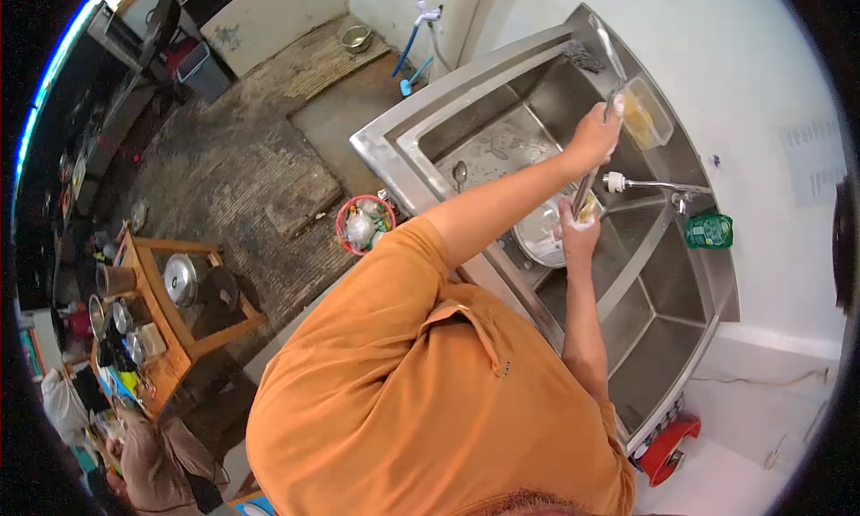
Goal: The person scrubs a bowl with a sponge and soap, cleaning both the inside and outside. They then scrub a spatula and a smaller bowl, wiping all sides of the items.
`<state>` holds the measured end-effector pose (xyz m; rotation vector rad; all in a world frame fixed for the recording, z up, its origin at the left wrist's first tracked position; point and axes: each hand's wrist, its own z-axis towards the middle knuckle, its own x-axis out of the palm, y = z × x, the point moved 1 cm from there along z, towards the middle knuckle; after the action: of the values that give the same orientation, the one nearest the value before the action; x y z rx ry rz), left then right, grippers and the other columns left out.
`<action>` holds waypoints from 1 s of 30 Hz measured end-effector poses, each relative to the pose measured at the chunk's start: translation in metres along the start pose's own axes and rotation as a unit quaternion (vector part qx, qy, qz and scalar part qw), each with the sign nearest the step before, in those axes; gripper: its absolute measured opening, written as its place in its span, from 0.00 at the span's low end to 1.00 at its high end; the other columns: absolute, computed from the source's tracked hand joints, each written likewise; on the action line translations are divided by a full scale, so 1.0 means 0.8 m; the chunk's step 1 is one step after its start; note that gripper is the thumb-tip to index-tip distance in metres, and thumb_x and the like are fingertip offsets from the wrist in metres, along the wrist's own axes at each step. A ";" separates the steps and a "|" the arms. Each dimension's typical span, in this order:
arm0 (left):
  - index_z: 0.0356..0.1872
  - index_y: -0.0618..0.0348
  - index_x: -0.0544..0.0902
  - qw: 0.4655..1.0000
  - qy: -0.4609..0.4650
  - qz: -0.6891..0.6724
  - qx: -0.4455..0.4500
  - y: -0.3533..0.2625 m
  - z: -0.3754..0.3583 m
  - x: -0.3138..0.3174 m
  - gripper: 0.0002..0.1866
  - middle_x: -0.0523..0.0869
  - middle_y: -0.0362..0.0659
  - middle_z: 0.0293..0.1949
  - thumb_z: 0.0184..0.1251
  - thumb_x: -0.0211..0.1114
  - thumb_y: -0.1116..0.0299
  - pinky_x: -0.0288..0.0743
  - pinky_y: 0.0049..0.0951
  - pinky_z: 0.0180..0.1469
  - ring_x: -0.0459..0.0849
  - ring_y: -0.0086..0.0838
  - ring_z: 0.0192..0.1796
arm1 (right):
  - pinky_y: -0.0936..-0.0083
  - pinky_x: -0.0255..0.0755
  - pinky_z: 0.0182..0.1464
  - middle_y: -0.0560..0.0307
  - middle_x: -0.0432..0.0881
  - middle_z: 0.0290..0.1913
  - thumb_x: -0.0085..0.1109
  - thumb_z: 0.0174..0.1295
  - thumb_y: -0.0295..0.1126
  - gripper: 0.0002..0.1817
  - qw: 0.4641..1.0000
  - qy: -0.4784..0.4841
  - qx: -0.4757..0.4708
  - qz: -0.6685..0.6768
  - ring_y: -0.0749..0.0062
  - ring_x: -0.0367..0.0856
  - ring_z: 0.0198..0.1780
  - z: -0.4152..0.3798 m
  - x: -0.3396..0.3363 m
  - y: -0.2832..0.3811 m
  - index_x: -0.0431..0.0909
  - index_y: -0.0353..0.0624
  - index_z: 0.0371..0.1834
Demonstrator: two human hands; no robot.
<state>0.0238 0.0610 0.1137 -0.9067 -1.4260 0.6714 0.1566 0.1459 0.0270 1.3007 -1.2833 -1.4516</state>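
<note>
My left hand is closed around a long, thin metal utensil, held slanting over the double sink; its exact kind is not clear. Lower on the same utensil, my right hand is closed, with a bit of yellow sponge showing at its fingers. White suds cling to both hands. Beneath them, a round metal vessel with soapy contents sits in the sink, partly hidden by my right hand. A spoon lies in the left basin, on its wet floor.
Behind the basins are a faucet, a clear container with yellow contents, a green packet and a grey scrubber. A red basket of refuse stands on the floor. Left, a wooden table holds cookware; another person is nearby.
</note>
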 end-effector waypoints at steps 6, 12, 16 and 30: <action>0.37 0.63 0.78 0.965 -0.210 0.087 0.134 0.007 0.027 -0.025 0.30 0.82 0.52 0.29 0.77 0.47 0.41 0.71 0.43 0.45 0.78 0.48 0.36 | 0.80 0.65 0.17 0.63 0.78 0.25 0.64 0.67 0.35 0.12 0.989 -0.052 -0.015 -0.136 0.83 0.71 0.18 -0.018 0.006 -0.019 0.80 0.37 0.43; 0.17 0.62 0.78 0.981 -0.194 -0.016 0.003 0.018 0.018 -0.066 0.40 0.76 0.43 0.14 0.77 0.41 0.37 0.70 0.36 0.29 0.77 0.32 0.20 | 0.72 0.76 0.39 0.55 0.81 0.35 0.49 0.75 0.41 0.19 0.942 -0.089 -0.131 -0.295 0.75 0.81 0.37 0.004 -0.041 -0.085 0.79 0.34 0.51; 0.20 0.57 0.76 0.967 -0.228 -0.114 -0.027 0.048 0.030 -0.078 0.42 0.67 0.39 0.12 0.71 0.35 0.27 0.66 0.27 0.19 0.71 0.28 0.15 | 0.74 0.75 0.44 0.52 0.77 0.50 0.42 0.76 0.40 0.18 0.989 -0.077 -0.004 -0.125 0.69 0.81 0.43 0.023 -0.058 -0.060 0.70 0.41 0.61; 0.42 0.61 0.80 0.987 -0.095 -0.088 0.091 0.094 0.001 -0.104 0.31 0.82 0.40 0.34 0.79 0.40 0.41 0.74 0.24 0.31 0.77 0.21 0.31 | 0.55 0.66 0.63 0.48 0.77 0.52 0.67 0.56 0.29 0.17 0.800 -0.029 -0.397 -0.449 0.47 0.76 0.54 0.094 0.057 0.135 0.84 0.43 0.50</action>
<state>0.0275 0.0300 0.0057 -0.5776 -1.5650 0.7556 0.0674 0.0959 0.1213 1.2661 0.1139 -2.3174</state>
